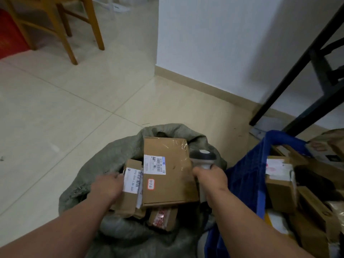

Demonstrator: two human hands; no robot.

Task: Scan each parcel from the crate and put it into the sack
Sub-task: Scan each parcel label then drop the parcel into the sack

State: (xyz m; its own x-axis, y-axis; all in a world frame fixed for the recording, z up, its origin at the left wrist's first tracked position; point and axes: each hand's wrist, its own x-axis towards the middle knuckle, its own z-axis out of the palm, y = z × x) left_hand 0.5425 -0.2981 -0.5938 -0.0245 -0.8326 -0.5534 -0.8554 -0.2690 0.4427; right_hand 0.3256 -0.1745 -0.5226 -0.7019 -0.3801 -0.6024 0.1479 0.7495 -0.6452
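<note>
— Where's the parcel?
— A small box (130, 185) sits in the grey sack (115, 155), touching a bigger flat box (167, 170). The left hand (107, 186) is on its side (fingers hidden; I can't tell whether they grip it).
— And the right hand (210, 178)?
— Its fingers wrap a scanner (203, 161) beside the blue crate (247, 175) of parcels.

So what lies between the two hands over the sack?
In the head view, a large flat box with a white label lies between the left hand, on a small box, and the right hand, gripping the scanner.
</note>
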